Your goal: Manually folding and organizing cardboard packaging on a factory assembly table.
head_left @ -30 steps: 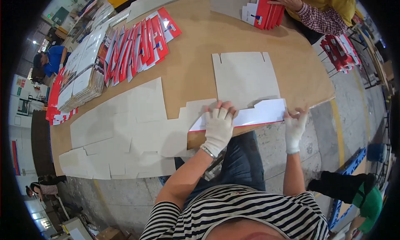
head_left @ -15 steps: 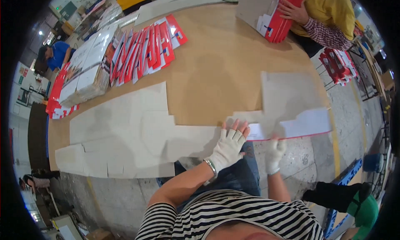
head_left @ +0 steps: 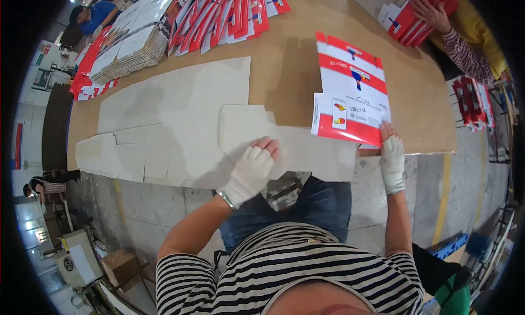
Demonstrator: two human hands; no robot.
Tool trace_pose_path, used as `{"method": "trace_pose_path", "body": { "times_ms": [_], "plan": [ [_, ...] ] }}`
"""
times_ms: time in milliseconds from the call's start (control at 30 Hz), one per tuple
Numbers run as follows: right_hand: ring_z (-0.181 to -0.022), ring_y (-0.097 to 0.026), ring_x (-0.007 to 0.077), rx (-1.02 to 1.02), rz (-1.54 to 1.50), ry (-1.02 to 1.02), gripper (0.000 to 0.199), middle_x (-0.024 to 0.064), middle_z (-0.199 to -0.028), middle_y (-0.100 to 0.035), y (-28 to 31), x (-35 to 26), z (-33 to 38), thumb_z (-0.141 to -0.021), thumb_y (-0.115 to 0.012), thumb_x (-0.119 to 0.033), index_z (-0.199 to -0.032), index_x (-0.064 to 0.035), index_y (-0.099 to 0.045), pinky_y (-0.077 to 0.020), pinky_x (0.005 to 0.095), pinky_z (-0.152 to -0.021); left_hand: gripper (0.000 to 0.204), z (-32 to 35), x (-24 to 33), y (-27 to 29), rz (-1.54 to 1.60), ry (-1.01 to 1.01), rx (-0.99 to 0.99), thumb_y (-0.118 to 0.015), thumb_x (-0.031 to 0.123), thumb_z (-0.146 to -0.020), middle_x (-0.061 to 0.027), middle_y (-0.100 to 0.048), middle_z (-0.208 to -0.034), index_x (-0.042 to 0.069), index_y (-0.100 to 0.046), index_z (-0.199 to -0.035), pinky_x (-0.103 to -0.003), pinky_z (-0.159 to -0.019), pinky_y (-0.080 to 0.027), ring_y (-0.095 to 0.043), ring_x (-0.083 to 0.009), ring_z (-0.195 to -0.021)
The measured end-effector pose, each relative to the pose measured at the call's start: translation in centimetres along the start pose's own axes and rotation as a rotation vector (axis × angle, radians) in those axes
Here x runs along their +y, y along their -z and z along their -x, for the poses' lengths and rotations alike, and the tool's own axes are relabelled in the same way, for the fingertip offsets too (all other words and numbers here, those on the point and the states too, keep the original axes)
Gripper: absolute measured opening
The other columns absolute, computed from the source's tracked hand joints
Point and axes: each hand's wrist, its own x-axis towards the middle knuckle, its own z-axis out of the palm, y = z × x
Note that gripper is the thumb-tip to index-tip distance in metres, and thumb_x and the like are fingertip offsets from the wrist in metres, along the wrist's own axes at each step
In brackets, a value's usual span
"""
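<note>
A flat red-and-white printed carton lies over the right part of the table's near edge, printed side up. My right hand, in a fingerless white glove, is closed at its lower right corner, fingertips on the red edge; the thumb is hidden. My left hand, gloved alike, rests on a grey cardboard blank near the table edge, fingers close together and stretched over the board. More grey blanks lie overlapped flat to the left, unprinted side up.
Several red-and-white folded cartons lie fanned at the far left, beside a stack of white cartons. At the far right a co-worker's hand holds red cartons. Brown board covers the table. Another person bends at the far left.
The carton at the right has been turned from its grey side to its printed side. My right hand has moved to its corner. My left hand has slid left, its fingers drawn together.
</note>
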Motion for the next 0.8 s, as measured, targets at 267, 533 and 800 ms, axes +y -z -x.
{"method": "trace_pose_path", "body": {
  "times_ms": [267,533,800],
  "plan": [
    [-0.131,-0.050,0.0315,0.010,-0.196,-0.076,0.063,0.0156,-0.143,-0.051,-0.8,1.5,1.6,-0.083,-0.050,0.006,-0.144,-0.0050,-0.045,-0.0414,0.0423,-0.108,0.016,-2.2,-2.3,0.0,0.768,0.220,0.238,-0.067,0.010,-0.079,-0.0090,-0.065,-0.091,0.007,-0.072,-0.094,-0.040,-0.078,-0.052,-0.063,-0.0310,-0.089],
    [-0.139,-0.040,0.0355,-0.040,-0.215,0.062,0.073,0.0148,-0.149,-0.046,1.0,-1.1,0.1,-0.073,-0.056,-0.002,-0.145,-0.0098,-0.046,-0.0260,0.0509,-0.116,0.059,-6.1,0.8,-2.5,0.242,0.381,0.075,-0.068,0.040,-0.085,-0.0127,-0.052,-0.134,0.007,-0.057,-0.133,-0.054,-0.104,-0.034,-0.042,-0.0354,-0.130],
    [-0.140,-0.039,0.0284,-0.293,-0.168,0.357,0.066,0.0046,-0.148,-0.048,0.4,-7.5,-2.7,-0.078,-0.070,-0.028,-0.141,-0.0164,-0.051,-0.0188,0.0600,-0.117,0.093,-3.6,0.7,2.6,0.208,0.114,-0.091,-0.066,0.053,-0.081,-0.0163,-0.031,-0.156,0.002,-0.031,-0.151,-0.064,-0.117,-0.010,-0.015,-0.0361,-0.150]
  ]
}}
